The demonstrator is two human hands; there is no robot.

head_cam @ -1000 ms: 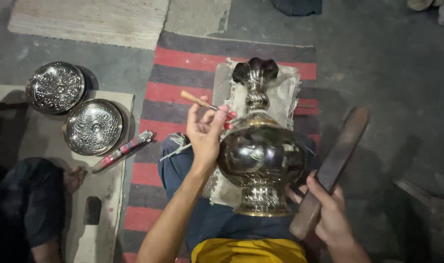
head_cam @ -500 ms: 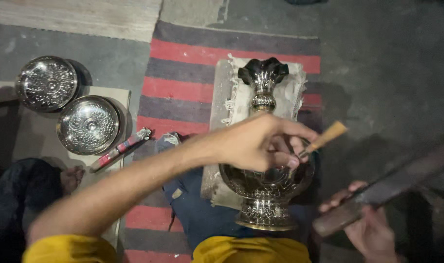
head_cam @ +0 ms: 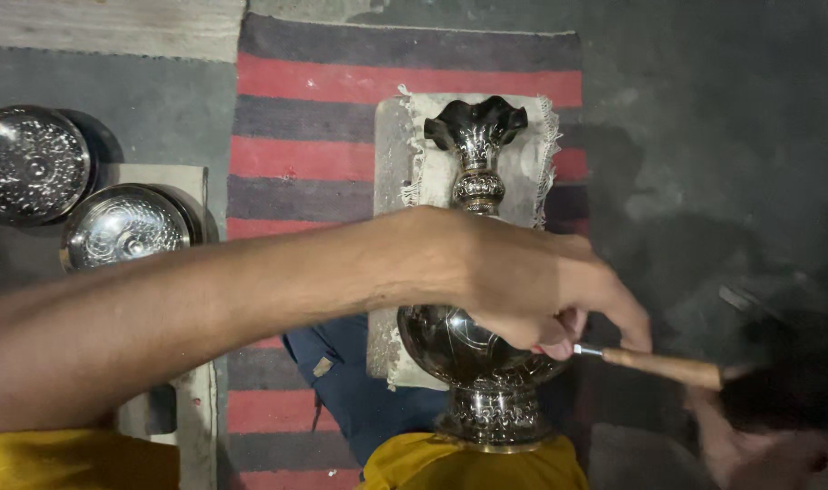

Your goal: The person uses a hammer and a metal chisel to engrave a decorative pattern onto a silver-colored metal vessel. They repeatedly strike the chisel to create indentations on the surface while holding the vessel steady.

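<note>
While our left hand [head_cam: 523, 281] reaches across the metal vase [head_cam: 482, 345], the fingers close on a wooden-handled tool [head_cam: 654, 365] at its right side.

We see the vase lying on a pale fringed cloth [head_cam: 532, 163] over a striped red and grey rug [head_cam: 341, 82], its round belly between our knees and its ruffled mouth pointing away. We judge it heavy, stiff and slippery, because the polished skin shines like a mirror; the narrow ribbed neck or the patterned foot gives a safer hold than the smooth belly. Our right hand [head_cam: 749, 445] is blurred low at the right, near a dark bar, and we cannot tell if it is closed. Two embossed metal bowls [head_cam: 123, 227] sit well apart at the left.
</note>
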